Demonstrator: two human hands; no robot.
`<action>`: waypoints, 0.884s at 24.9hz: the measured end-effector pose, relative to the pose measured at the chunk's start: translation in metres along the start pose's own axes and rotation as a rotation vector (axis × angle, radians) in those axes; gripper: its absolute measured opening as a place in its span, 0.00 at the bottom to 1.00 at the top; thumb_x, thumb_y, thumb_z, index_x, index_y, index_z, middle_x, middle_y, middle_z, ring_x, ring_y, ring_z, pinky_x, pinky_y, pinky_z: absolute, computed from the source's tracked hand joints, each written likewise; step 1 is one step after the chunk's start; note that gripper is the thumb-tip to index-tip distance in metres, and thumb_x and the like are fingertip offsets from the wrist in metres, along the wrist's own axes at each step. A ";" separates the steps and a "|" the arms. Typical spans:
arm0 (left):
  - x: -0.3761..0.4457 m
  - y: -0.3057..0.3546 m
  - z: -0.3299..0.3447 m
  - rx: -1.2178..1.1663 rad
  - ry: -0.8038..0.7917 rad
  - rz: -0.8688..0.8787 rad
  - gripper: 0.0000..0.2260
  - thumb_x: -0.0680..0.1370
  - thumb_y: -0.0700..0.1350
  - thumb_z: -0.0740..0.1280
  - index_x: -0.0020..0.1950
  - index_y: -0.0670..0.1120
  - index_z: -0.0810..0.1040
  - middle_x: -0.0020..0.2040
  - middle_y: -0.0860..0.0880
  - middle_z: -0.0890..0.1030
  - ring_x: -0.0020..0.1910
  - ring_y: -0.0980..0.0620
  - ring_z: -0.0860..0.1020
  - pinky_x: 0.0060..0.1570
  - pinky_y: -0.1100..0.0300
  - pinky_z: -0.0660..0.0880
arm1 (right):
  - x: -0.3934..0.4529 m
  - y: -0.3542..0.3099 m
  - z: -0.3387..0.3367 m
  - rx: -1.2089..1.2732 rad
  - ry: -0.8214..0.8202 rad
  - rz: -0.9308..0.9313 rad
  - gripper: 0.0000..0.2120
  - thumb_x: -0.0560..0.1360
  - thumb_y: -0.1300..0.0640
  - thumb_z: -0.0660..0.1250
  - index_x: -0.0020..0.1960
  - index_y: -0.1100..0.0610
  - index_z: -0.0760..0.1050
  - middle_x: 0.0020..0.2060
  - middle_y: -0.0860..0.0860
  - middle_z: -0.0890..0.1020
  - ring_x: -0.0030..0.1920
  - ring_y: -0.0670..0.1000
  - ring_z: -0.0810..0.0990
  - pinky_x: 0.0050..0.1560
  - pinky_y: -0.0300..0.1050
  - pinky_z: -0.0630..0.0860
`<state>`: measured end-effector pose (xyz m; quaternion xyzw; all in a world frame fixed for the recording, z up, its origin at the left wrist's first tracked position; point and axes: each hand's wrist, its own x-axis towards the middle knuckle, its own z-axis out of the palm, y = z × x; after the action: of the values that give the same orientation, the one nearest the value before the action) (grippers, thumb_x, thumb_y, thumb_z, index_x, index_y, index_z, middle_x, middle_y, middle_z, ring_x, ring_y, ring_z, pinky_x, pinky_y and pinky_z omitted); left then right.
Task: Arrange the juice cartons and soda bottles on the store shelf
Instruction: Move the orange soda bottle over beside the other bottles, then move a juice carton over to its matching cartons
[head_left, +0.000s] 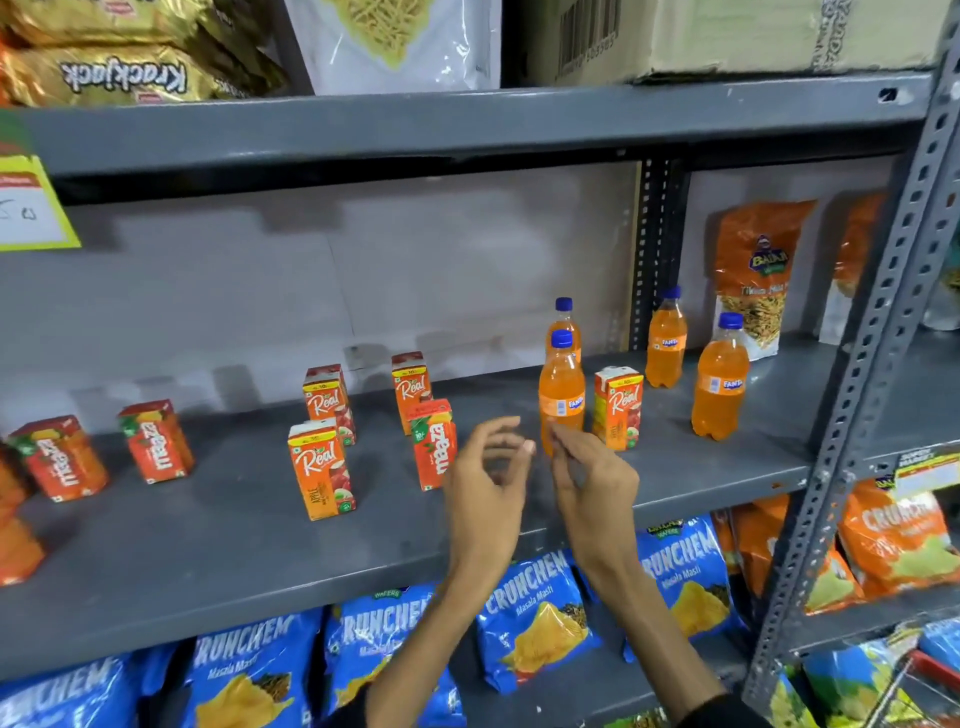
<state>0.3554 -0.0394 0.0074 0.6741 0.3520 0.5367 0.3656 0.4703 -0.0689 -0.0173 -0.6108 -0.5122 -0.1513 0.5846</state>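
Juice cartons and soda bottles stand scattered on the grey shelf (218, 551), all upright. Four orange soda bottles with blue caps occupy the right part: front bottle (561, 395) nearest the hands, second bottle (565, 319) directly behind it and partly hidden, third bottle (666, 340) near the perforated back upright, fourth bottle (719, 382) furthest right, well apart from the others.

Real cartons: one (618, 408) just beside the front bottle on its right; one (321, 470) forward at mid-shelf; one (328, 402) behind that; one (411, 387) further back right. Maaza cartons: one (435, 444) in front of the rear Real carton, overlapping it in view; two at the left, (158, 441) and (61, 460), set apart from each other. More orange packs are cut off at the left edge.

Left hand (485, 480) is raised in front of the shelf, fingers loosely curled and spread, holding nothing. Right hand (592, 478) is beside it, fingertips (557, 434) pinched narrow at the base of the front bottle; contact with the bottle cannot be told for certain.

Surroundings: snack pouch (756, 275) stands at the shelf's rear right. Blue chip bags (535, 618) line the shelf below. Cardboard box (727, 36) and biscuit packs (124, 78) sit on the shelf above.
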 end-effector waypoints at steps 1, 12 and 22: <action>-0.006 -0.002 -0.013 -0.006 0.091 0.032 0.09 0.77 0.43 0.73 0.56 0.50 0.81 0.48 0.53 0.84 0.47 0.56 0.82 0.44 0.71 0.76 | 0.002 -0.008 0.008 0.087 -0.082 0.042 0.16 0.74 0.67 0.70 0.61 0.59 0.80 0.54 0.53 0.85 0.52 0.46 0.83 0.55 0.22 0.70; 0.039 -0.044 -0.065 0.135 0.047 -0.208 0.21 0.78 0.34 0.68 0.70 0.46 0.73 0.63 0.49 0.82 0.61 0.53 0.79 0.65 0.53 0.76 | 0.028 -0.026 0.077 0.499 -0.688 0.318 0.25 0.74 0.69 0.70 0.69 0.62 0.70 0.59 0.55 0.81 0.60 0.51 0.81 0.58 0.38 0.79; -0.001 -0.023 -0.106 -0.010 -0.066 -0.160 0.20 0.77 0.32 0.70 0.65 0.51 0.75 0.57 0.52 0.84 0.58 0.55 0.83 0.60 0.61 0.80 | 0.009 -0.055 0.039 0.641 -0.702 0.352 0.22 0.70 0.66 0.75 0.62 0.55 0.77 0.50 0.46 0.85 0.51 0.44 0.85 0.50 0.36 0.81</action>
<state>0.2498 -0.0168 0.0040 0.6593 0.3898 0.4851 0.4219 0.4136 -0.0429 0.0102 -0.4919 -0.5876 0.3288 0.5519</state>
